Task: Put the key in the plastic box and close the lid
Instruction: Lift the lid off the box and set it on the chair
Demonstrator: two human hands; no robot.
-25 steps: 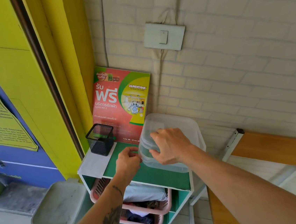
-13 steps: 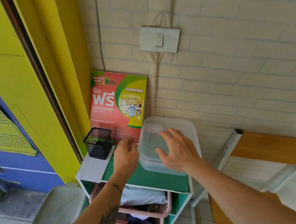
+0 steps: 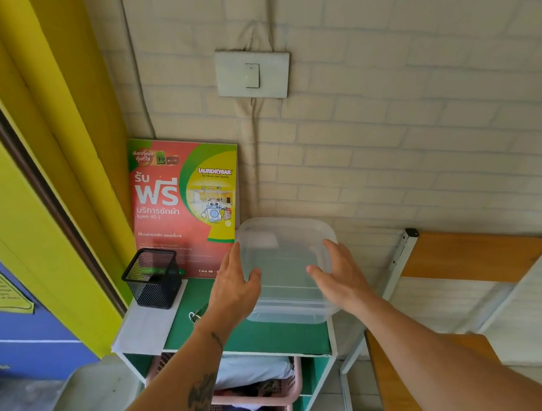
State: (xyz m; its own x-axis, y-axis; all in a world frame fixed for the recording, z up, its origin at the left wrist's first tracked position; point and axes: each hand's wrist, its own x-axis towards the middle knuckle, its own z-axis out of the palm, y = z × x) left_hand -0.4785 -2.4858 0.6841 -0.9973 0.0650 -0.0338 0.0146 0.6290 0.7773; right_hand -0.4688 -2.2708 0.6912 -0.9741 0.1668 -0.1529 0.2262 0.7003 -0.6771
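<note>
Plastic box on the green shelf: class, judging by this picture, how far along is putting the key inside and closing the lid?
Done: nothing visible yet. The key lies on the shelf top, outside the plastic box. In hand: the left hand and right hand flank the box, open and empty. Left: pick up the key, drop it in, close the lid. Whether the lid is on now is unclear.
</note>
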